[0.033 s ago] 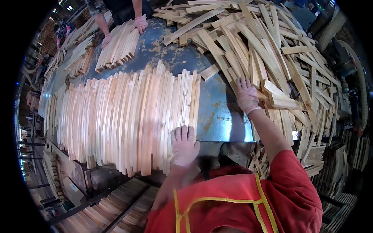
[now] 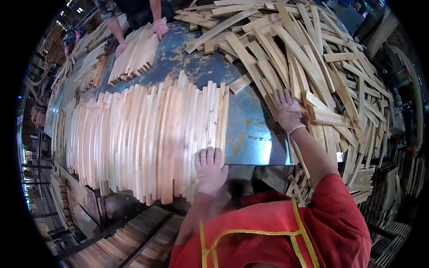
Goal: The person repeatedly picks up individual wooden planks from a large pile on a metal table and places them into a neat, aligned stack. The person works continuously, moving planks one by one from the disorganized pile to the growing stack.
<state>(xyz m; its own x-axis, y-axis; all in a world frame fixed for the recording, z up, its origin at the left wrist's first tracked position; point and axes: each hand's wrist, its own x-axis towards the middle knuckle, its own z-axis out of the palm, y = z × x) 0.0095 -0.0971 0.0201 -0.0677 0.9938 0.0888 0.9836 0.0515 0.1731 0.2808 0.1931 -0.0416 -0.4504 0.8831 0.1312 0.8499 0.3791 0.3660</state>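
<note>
Blue-grey tabletop (image 2: 243, 127) between left hand (image 2: 210, 173), flat on slat row (image 2: 143, 138), and right hand (image 2: 288, 111), flat on messy slat heap (image 2: 308, 60); bundle (image 2: 134, 53) beyond.

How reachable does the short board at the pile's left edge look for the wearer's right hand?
Probably yes: the right hand is nearby at the pile, and the short board looks uncovered.

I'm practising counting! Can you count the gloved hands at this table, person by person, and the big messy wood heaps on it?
Near person's gloved left hand and right hand: 2
Far person's gloved hands: 2
Big messy wood heap: 1
Total: 5
</note>
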